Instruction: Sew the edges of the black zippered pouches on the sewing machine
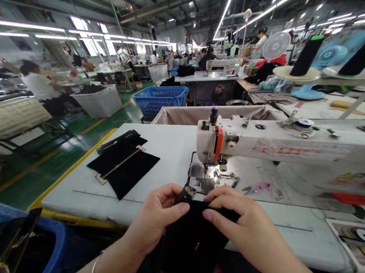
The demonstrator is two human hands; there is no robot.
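Black fabric panel (199,229) held by its upper edge before the white sewing machine (247,139)

Head view: your panel lies at the near edge of the desk (174,153), just short of the machine's metal needle plate (205,184), with its lower part hanging towards your lap. It looks light, soft and matt, so expect it to sag wherever nothing supports it, and it seems neither slippery nor fragile. At its upper left corner, a dark strip (187,192) with a pale end looks stiffer than the cloth. The best hold is probably a pinch at that firmer corner with a second along the upper edge, since gripping lower would likely let the top fold over.

Your left hand (156,220) has thumb and fingers brought together on that corner, the thumb lying across the front. Your right hand (242,216) pinches the upper edge a little further along, thumb on the near face and fingertips close above it. The two hands are near each other but not touching, with a short stretch of edge between them.

Pink-handled thread snips (260,187) lie to the right of the needle plate, apart from your fingers. Further left on the desk rest other black pieces (136,170) with a gold-coloured line across them.
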